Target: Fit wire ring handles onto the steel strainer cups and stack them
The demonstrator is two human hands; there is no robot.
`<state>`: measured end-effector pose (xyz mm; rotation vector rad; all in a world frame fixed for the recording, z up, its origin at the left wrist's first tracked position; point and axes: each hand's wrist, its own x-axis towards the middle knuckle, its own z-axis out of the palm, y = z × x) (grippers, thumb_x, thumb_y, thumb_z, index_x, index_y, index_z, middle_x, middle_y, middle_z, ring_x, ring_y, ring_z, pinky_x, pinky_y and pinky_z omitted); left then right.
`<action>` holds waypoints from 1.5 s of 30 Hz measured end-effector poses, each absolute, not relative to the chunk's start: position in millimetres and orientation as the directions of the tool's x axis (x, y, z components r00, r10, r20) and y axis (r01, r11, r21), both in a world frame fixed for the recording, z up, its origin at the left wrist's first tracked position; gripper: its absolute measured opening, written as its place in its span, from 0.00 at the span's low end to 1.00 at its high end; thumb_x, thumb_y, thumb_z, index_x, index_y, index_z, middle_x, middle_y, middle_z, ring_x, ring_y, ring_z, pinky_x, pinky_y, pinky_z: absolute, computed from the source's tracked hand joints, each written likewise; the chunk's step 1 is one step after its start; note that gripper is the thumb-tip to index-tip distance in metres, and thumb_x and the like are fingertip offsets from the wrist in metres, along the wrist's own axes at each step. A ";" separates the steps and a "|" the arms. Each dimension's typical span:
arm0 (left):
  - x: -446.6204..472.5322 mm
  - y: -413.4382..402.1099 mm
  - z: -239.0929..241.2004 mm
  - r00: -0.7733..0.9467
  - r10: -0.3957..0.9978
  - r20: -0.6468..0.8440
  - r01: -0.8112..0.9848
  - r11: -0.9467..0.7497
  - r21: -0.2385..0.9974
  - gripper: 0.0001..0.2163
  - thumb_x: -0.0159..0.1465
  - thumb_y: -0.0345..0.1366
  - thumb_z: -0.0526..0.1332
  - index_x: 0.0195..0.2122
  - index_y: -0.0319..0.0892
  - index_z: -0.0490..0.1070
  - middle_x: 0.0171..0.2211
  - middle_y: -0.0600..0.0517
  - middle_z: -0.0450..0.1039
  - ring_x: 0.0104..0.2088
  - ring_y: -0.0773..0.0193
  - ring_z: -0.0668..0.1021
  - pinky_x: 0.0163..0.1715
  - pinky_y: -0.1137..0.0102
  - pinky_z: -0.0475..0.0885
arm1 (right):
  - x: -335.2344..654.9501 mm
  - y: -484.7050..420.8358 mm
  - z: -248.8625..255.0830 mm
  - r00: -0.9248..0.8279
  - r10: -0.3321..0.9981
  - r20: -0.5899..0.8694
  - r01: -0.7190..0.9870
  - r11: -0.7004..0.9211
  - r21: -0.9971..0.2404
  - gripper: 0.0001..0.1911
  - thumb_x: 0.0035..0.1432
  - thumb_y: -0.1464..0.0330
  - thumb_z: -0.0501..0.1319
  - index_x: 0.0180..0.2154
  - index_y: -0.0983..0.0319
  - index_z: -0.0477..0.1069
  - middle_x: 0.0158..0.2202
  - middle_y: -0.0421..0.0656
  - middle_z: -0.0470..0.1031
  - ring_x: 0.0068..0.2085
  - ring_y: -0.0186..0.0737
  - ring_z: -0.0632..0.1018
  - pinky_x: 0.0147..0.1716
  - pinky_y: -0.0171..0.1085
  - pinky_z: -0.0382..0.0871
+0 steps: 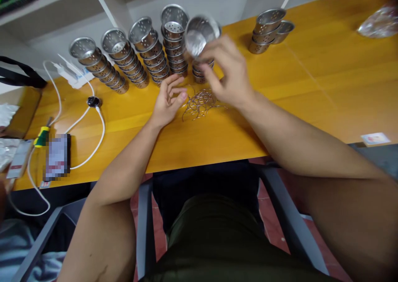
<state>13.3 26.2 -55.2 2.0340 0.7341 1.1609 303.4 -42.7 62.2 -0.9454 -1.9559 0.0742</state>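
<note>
My right hand (228,68) grips the rim of a perforated metal cup (199,37), blurred by motion, above the shorter stack (199,72) at the row's right end. My left hand (169,97) rests low over the table, its fingers loosely curled and apart with nothing seen in them. Between my hands lies a tangled heap of thin metal wires (202,103). Tall leaning stacks of the same cups line the back, among them one stack (174,39) just behind my left hand.
More cups (264,31) stand at the back right, near a clear plastic bag (379,23). To the left are white cables (104,137), a power strip (74,76), a yellow-green screwdriver (42,137) and a phone (58,155). Another person's clothing (18,249) shows at lower left.
</note>
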 end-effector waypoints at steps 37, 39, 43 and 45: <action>15.0 5.6 -37.6 0.486 0.783 0.387 0.108 -0.493 0.863 0.33 0.81 0.66 0.78 0.72 0.47 0.79 0.74 0.36 0.86 0.62 0.54 0.93 0.57 0.63 0.94 | 442.4 35.6 86.6 0.279 0.890 0.362 0.886 -0.092 -0.455 0.10 0.84 0.75 0.80 0.43 0.69 0.96 0.67 0.71 0.91 0.62 0.53 0.92 0.58 0.53 0.77; 15.3 5.4 -37.5 0.480 0.785 0.391 0.111 -0.496 0.861 0.30 0.82 0.63 0.78 0.72 0.47 0.80 0.73 0.37 0.86 0.62 0.55 0.93 0.57 0.64 0.94 | 427.5 16.9 87.9 0.164 0.882 0.443 0.904 0.046 -0.425 0.24 0.92 0.61 0.76 0.39 0.66 0.94 0.67 0.68 0.92 0.60 0.48 0.91 0.56 0.48 0.78; 15.4 5.5 -37.7 0.491 0.791 0.365 0.121 -0.476 0.871 0.30 0.82 0.62 0.78 0.72 0.46 0.79 0.72 0.37 0.87 0.63 0.55 0.93 0.58 0.65 0.93 | 396.9 -23.9 94.5 -0.058 0.916 0.396 0.942 0.182 -0.281 0.24 0.93 0.54 0.73 0.46 0.63 0.96 0.67 0.65 0.91 0.62 0.51 0.89 0.57 0.47 0.78; 15.7 4.9 -36.8 0.505 0.783 0.363 0.110 -0.476 0.873 0.33 0.81 0.66 0.78 0.72 0.45 0.79 0.71 0.37 0.87 0.63 0.55 0.93 0.58 0.65 0.93 | 390.8 -36.1 96.4 -0.110 0.933 0.342 0.952 0.198 -0.235 0.20 0.92 0.54 0.74 0.50 0.62 0.96 0.66 0.63 0.92 0.63 0.52 0.87 0.58 0.46 0.77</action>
